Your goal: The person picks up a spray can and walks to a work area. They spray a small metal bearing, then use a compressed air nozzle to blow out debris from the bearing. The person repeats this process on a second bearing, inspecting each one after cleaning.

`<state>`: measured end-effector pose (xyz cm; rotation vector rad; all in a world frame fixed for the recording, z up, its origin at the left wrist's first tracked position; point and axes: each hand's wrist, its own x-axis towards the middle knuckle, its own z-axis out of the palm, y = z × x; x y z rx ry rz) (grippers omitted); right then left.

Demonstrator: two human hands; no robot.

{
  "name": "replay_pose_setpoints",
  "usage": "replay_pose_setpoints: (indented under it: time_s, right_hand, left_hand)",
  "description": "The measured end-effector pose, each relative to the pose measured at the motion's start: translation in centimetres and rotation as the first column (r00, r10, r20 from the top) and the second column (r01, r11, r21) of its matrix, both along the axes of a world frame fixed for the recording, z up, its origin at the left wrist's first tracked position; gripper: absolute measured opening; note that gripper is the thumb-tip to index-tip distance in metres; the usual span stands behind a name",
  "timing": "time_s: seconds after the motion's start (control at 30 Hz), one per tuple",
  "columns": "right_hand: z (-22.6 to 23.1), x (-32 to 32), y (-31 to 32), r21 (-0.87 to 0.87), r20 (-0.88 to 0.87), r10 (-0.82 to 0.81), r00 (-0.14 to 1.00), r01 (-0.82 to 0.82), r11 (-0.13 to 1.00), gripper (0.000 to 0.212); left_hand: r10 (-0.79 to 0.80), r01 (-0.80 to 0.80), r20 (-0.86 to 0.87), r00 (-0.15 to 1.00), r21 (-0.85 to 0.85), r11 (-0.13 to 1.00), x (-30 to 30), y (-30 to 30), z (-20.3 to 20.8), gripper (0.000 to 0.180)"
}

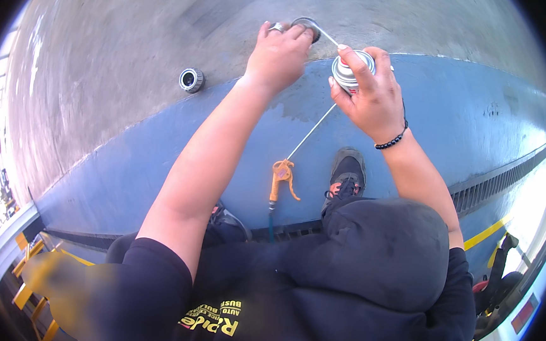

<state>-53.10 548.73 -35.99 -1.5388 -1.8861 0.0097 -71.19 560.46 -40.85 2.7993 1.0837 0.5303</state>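
Note:
My right hand point(375, 92) is wrapped round a spray can point(350, 68), the index finger on its nozzle. A thin straw point(325, 35) runs from the nozzle up and left to a round dark metal part point(307, 26) with a shiny rim. My left hand point(280, 55) has its fingers closed on that part, low over the grey floor; the fingers hide much of it. To the left, a dark ribbed ring-shaped part point(191, 80) with a hollow middle stands on the floor by the blue edge, touched by neither hand.
An orange air blow gun point(281, 174) with a long thin nozzle and a hose lies on the blue floor point(428, 118) between my feet. My shoe point(347, 172) stands right of it. A dark drain grate point(500, 175) crosses behind. Yellow stands point(31, 280) are at lower left.

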Motion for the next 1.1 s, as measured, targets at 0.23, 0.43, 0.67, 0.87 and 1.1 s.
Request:
replay_pose_setpoints:
  time_s: [0.23, 0.43, 0.67, 0.87, 1.1]
  right_hand:
    - [0.3, 0.0, 0.4, 0.029, 0.022, 0.014, 1.000, -0.015, 0.999, 0.062]
    - [-0.3, -0.3, -0.6, -0.053, 0.041, 0.055, 0.998, -0.052, 0.997, 0.064]
    - [-0.4, -0.4, -0.6, -0.080, 0.035, 0.092, 0.995, -0.089, 0.993, 0.064]
    - [-0.2, -0.9, -0.4, -0.108, 0.052, 0.113, 0.992, -0.107, 0.988, 0.060]
    - [-1.0, -0.6, -0.6, -0.085, 0.050, 0.106, 0.993, -0.101, 0.991, 0.064]
  left_hand:
    - [-0.057, 0.054, 0.057, 0.997, 0.043, 0.998, 0.6, -0.3, 0.2, 0.026]
    - [0.618, 0.368, 0.452, 0.644, -0.890, 0.268, 0.5, 0.3, 0.1, 0.024]
    - [0.807, 0.574, 0.436, 0.399, -0.805, 0.151, 0.0, 0.5, -0.5, 0.027]
    - [0.915, 0.657, 0.269, 0.301, -0.754, 0.005, 0.3, 0.5, -0.2, 0.026]
    - [0.923, 0.643, 0.234, 0.306, -0.766, -0.019, 0.6, 0.0, 0.0, 0.025]
